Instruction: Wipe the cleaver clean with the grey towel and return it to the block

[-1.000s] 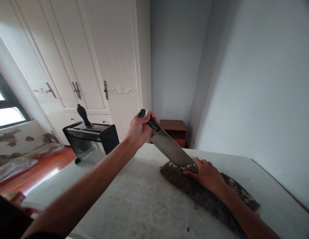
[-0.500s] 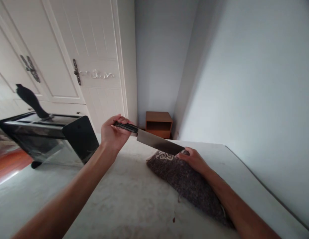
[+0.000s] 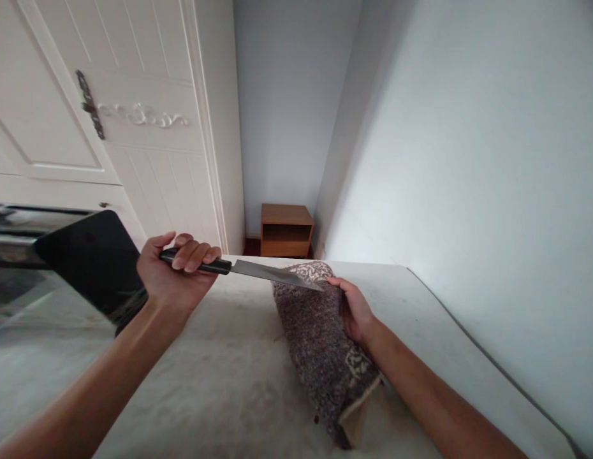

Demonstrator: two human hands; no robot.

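My left hand (image 3: 182,274) is closed around the black handle (image 3: 215,264) of a kitchen knife. Its steel blade (image 3: 272,274) points right, with the tip close over a dark grey-brown towel (image 3: 315,344) that has pale patterned patches. Whether blade and towel touch, I cannot tell. Along the towel's right edge, my right hand (image 3: 356,309) grips the fabric, thumb near the knife tip; its other fingers are partly hidden behind the cloth. The towel hangs down in a fold over the pale tabletop (image 3: 220,382).
A black-sided box (image 3: 93,261) with clear panels stands at left on the table. Behind are a white wardrobe (image 3: 157,166) and a small brown nightstand (image 3: 287,213). A pale wall (image 3: 468,159) runs along the right. A small dark speck (image 3: 316,419) lies by the towel.
My right hand has left the knife's blade end and now holds the towel, lifted and turned. The knife has moved left and rotated, its blade seen narrower. The view has shifted right.
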